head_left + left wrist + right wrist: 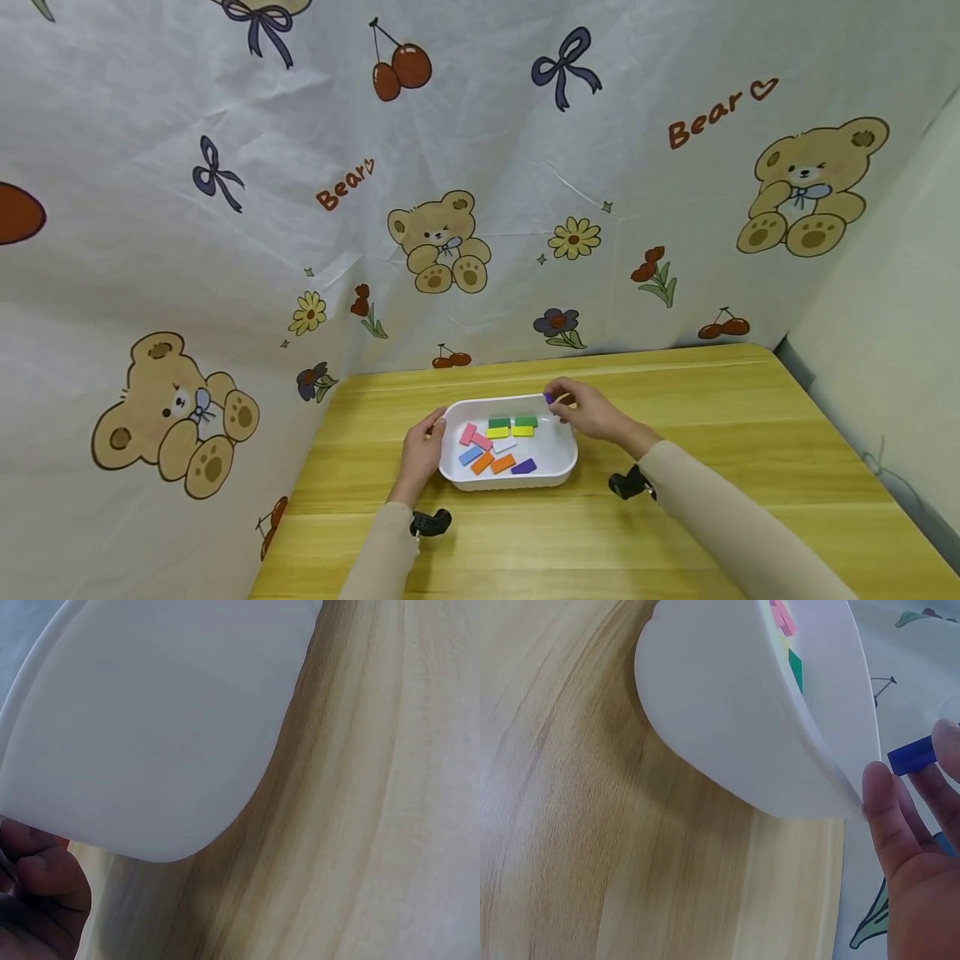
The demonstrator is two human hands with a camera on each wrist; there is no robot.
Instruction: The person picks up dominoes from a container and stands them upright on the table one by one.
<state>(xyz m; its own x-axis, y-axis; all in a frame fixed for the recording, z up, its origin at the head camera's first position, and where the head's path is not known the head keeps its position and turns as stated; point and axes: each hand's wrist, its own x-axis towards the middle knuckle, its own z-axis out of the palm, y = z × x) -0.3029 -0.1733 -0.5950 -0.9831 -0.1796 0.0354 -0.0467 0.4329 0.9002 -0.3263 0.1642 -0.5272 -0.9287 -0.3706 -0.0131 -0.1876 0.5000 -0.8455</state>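
Observation:
A white plastic tray (553, 442) stands on the table, holding small rectangular blocks. My left hand (422, 454) grips its left end, thumb at the rim and fingers against the outside. Over the back right corner, my right hand (588, 410) pinches a small purple block (913, 756) between thumb and fingers; one fingertip is right at the rim in the right wrist view. Inside the tray lie green blocks (526, 422), yellow blocks (522, 432), pink blocks (468, 434), a blue block (471, 455), orange blocks (503, 463), a white block (505, 447) and another purple block (524, 467).
The wooden table (675, 533) extends around the tray on all sides. A cloth printed with bears and flowers (510, 167) hangs behind the table and along its left. Black wrist cameras (431, 523) sit on both wrists.

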